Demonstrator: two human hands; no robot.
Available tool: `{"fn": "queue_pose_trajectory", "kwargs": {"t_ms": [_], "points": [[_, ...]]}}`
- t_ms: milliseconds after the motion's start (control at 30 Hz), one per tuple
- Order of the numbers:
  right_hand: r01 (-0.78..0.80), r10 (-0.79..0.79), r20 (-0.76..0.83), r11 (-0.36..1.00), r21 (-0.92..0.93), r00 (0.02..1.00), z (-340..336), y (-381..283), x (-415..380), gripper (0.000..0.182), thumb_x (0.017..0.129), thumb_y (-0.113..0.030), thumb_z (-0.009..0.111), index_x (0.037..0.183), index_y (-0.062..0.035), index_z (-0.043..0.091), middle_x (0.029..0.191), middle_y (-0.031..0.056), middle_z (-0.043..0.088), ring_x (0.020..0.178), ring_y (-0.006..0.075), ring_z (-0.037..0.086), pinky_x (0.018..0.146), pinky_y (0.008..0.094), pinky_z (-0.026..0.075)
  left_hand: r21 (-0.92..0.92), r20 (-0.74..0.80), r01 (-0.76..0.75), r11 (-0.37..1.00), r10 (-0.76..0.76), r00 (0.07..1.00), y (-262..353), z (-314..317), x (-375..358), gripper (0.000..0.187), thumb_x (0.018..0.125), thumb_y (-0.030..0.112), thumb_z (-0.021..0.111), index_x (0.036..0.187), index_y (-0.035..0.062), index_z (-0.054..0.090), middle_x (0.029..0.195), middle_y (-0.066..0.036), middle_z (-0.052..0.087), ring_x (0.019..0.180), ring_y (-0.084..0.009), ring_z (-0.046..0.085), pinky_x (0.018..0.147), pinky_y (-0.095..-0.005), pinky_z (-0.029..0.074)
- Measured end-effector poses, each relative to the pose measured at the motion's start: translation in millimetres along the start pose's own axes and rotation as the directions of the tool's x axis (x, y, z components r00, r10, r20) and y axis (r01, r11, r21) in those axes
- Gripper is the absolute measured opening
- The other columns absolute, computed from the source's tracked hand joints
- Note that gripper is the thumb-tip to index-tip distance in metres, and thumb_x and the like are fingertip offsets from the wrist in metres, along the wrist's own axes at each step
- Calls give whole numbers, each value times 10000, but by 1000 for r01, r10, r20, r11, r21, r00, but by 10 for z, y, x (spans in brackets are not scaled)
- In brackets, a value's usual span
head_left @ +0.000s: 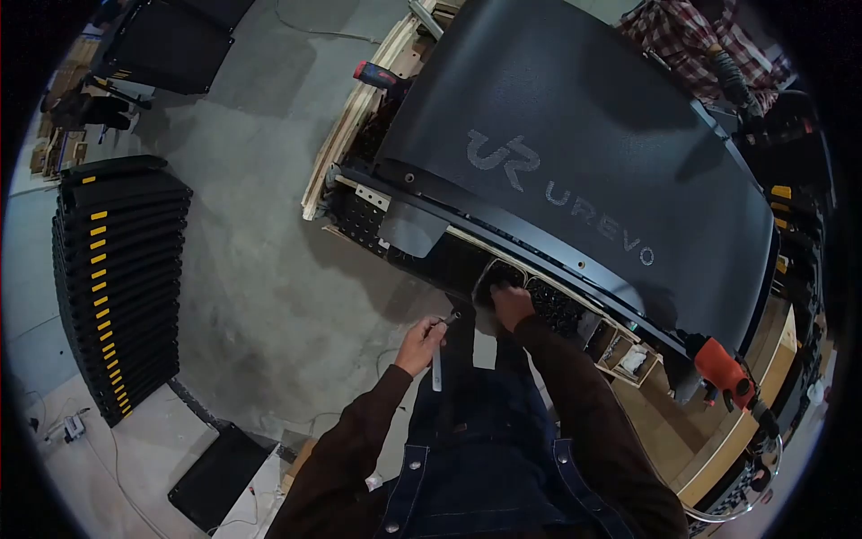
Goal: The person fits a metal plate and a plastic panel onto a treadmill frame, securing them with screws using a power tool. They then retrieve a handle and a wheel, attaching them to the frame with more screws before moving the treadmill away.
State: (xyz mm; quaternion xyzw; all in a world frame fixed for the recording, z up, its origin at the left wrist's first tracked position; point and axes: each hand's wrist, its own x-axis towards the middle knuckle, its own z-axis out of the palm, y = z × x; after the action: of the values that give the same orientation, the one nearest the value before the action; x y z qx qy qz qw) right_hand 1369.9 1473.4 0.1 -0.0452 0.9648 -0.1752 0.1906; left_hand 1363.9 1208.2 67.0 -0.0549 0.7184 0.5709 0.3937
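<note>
My left hand (pixel 420 348) grips a silver tool (pixel 437 370) just off the near edge of the bench (pixel 316 193), long axis pointing away from it. My right hand (pixel 512 305) dips into a bin (pixel 481 275) beside black hardware (pixel 555 307), grip hidden.

1. Two bare hands, centre: one left hand (pixel 418 349), one right hand (pixel 513 307).
2. One metal tool (pixel 437 371), centre.
3. One broad dark belt (pixel 575 99), upper right.
4. One stack of black panels (pixel 74 269), far left, bearing over a dozen yellow marks (pixel 98 243).
5. One orange-red power tool (pixel 721 368), lower right.
6. One red-and-black handle (pixel 375 75), top centre.
7. One person in plaid (pixel 678 22), upper right.
</note>
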Motion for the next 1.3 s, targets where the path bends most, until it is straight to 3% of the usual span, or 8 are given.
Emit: {"fn": "queue_pose_trajectory", "kwargs": {"t_ms": [67, 100, 233, 600, 833, 933, 1000, 1300], "points": [[8, -9, -71, 1000, -8, 997, -9, -11, -3, 189, 825, -156, 692, 986, -59, 674, 801, 152, 674, 735, 325, 705, 620, 446, 557, -71, 20, 67, 995, -66, 998, 161, 19, -93, 309, 1019, 297, 576, 1119, 5, 600, 848, -47, 635, 738, -116, 586, 679, -284, 485], [-199, 206, 29, 889, 411, 978, -83, -5, 0, 187, 835, -138, 726, 999, -53, 695, 821, 130, 701, 734, 273, 713, 626, 389, 566, -142, 46, 136, 980, -131, 990, 248, 53, -133, 307, 1022, 287, 576, 1135, 3, 605, 855, -43, 632, 749, -114, 585, 696, -282, 490], [-230, 379, 209, 10, 973, 901, -661, -138, -315, 203, 840, -111, 792, 1026, -41, 755, 905, 117, 759, 778, 180, 729, 630, 285, 557, -115, 2, -200, 973, 201, 980, 510, 295, -161, 282, 1025, 246, 576, 1172, 8, 616, 869, -37, 624, 783, -111, 592, 732, -272, 492], [291, 345, -356, 227, 929, 869, -2093, -425, -1642, 139, 856, 40, 745, 995, 25, 738, 992, 110, 724, 884, 139, 666, 770, 259, 531, -272, 183, -337, 901, 393, 901, 1609, 1206, -680, 247, 1040, 184, 552, 1166, -21, 606, 895, -60, 620, 801, -123, 626, 743, -275, 504], [280, 345, -327, 181, 943, 880, -2463, -200, -2307, 138, 919, -10, 697, 1044, 46, 717, 973, 109, 708, 850, 155, 688, 750, 252, 541, -40, 155, -621, 783, 619, 770, 2071, 1759, -1056, 219, 1046, 157, 535, 1164, -8, 614, 961, -70, 607, 785, -147, 632, 742, -290, 516], [285, 306, -276, 17, 958, 911, -2576, 18, -2499, 142, 934, -28, 682, 1045, 54, 713, 997, 120, 687, 853, 182, 706, 757, 271, 570, -90, 173, -601, 794, 607, 775, 2185, 1995, -1135, 222, 1032, 169, 561, 1164, 0, 614, 940, -81, 594, 777, -169, 633, 727, -288, 506], [181, 178, -139, -245, 953, 974, -2631, 215, -2597, 148, 934, -32, 677, 1046, 58, 711, 1035, 135, 672, 875, 219, 718, 780, 303, 599, 116, 163, -798, 592, 781, 603, 2229, 2146, -1111, 210, 981, 149, 635, 1137, 9, 626, 924, -102, 592, 761, -216, 632, 697, -310, 502], [71, 111, -11, -557, 827, 994, -2324, 509, -2894, 172, 973, -57, 632, 1116, 35, 656, 1095, 137, 682, 1047, 256, 690, 891, 390, 596, 262, 188, -821, 507, 808, 559, 2191, 2532, -1074, 187, 891, 102, 732, 1037, 13, 657, 879, -99, 610, 777, -233, 645, 678, -326, 500]]}}
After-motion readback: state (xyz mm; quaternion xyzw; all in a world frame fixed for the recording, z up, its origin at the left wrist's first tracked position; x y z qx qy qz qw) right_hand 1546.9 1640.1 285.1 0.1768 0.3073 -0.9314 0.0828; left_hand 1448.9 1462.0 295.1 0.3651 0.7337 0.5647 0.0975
